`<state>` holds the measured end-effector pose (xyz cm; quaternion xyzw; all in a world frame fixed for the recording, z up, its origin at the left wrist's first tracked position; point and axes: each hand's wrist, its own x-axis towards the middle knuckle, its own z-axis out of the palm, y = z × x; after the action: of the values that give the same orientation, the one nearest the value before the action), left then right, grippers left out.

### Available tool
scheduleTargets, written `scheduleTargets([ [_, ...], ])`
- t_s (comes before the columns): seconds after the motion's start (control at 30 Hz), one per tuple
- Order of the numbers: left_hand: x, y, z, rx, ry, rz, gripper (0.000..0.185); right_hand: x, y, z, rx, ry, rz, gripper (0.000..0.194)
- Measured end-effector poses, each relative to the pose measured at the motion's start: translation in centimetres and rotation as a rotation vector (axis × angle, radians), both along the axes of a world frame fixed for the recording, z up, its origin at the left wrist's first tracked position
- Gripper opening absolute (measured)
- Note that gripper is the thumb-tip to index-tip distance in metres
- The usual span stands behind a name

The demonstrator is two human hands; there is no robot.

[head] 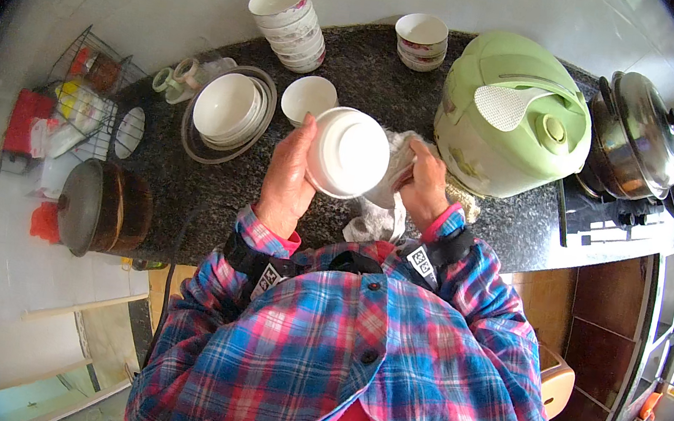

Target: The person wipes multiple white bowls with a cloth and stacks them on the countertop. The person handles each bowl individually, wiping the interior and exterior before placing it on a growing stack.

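Observation:
My left hand grips a white bowl by its side, its foot ring facing up towards me. In my right hand is a bunched pale cloth, close to the bowl's right edge; part of it hangs down towards the counter. Just behind the held bowl stands another white bowl, its mouth upward. Left of that, several nested white bowls rest in a larger round dish with a clear rim.
Behind are a tall stack of floral bowls and a shorter stack. A green rice cooker with a white rice paddle stands right, beside a steel pot on a stove. Mugs, a wire rack and a lidded pot are left.

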<state>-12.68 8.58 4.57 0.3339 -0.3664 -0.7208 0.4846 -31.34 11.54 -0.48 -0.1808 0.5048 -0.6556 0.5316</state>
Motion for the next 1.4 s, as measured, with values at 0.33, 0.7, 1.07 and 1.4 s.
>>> scheduleTargets([
  [0.33, -1.3, -0.4, 0.0, -0.114, 0.005, 0.285, 0.040, 3.4, 2.2, 4.1, -0.505, 0.589, 0.118, 0.025],
  [0.7, -1.7, -0.5, 0.9, -0.201, -0.077, 0.285, 0.039, 2.7, 0.6, 4.1, -0.753, 1.261, 0.007, 0.040],
  [1.07, -1.7, -0.6, -0.3, -0.283, -0.196, 0.398, 0.038, 3.0, 2.7, 4.9, -0.609, 1.105, 0.157, 0.013],
  [1.4, -2.3, 0.2, -1.7, -0.188, -0.209, 0.363, 0.031, 2.7, 0.5, 1.4, -0.610, 1.338, 0.190, 0.011],
])
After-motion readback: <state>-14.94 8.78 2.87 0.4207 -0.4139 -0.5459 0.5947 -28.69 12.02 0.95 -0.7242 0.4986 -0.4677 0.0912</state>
